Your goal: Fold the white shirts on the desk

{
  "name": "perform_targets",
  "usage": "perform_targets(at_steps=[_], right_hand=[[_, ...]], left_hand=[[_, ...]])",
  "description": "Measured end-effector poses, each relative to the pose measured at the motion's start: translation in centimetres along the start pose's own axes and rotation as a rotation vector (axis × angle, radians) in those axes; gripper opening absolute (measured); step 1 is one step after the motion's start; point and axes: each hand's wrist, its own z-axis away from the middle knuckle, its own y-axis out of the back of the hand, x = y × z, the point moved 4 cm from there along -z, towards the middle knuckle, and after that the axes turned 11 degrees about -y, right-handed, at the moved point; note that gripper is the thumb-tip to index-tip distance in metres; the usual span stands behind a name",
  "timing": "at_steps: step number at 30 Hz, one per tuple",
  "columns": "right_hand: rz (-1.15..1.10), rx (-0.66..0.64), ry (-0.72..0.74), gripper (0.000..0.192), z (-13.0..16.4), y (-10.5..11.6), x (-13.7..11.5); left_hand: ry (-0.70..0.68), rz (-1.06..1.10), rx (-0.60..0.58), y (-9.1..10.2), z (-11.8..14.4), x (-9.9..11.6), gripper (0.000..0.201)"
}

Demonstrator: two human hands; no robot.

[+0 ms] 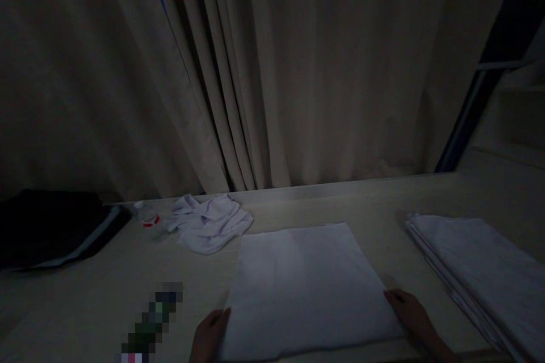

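We see a plain white cloth (pixel 306 286) spread flat on a pale beige counter (pixel 85 300). The stack (pixel 481 261) at the right is white too, with no print. The crumpled rag (pixel 208 221) is white with a faint lilac cast. A clear bottle (pixel 147 216) beside it carries a red band. The bundle (pixel 46 227) at the left is black with a light stripe. The curtain (pixel 298 68) is cream, with a thin blue line along one fold.

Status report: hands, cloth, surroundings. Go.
Left hand and right hand flat at the folded white cloth's near corners. Folded stack right, crumpled cloth behind. Nothing on top.
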Motion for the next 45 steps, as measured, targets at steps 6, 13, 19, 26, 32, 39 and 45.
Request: perform_targets(at_steps=[6, 13, 19, 26, 32, 39, 45], right_hand=[[0.056, 0.039, 0.028, 0.046, 0.0, 0.2, -0.5], [0.075, 0.058, -0.053, 0.042, -1.0, 0.7, -2.6], [0.111, 0.062, -0.051, 0.046, -3.3, -0.1, -6.3], [0.123, 0.060, -0.053, 0.045, -6.8, -1.9, -8.9], [0.189, 0.075, -0.101, 0.042, -9.4, -3.2, -8.9], [0.260, 0.111, -0.102, 0.037, -10.5, -3.8, -8.5], [0.341, 0.212, 0.045, 0.039, -9.1, -3.2, -10.3]], left_hand=[[0.021, -0.089, -0.070, -0.1, -0.3, -0.8, 0.045], [0.015, -0.223, -0.049, -0.7, -1.8, 1.1, 0.045], [0.054, -0.270, 0.049, -1.5, -3.9, 2.5, 0.051], [0.074, -0.272, 0.037, -2.7, -7.7, 2.2, 0.043], [0.070, -0.281, 0.033, -3.6, -9.5, 1.2, 0.039], [0.033, -0.289, 0.055, -3.5, -10.9, 0.5, 0.036], [-0.189, -0.720, 0.079, -3.4, -9.9, 3.0, 0.048]])
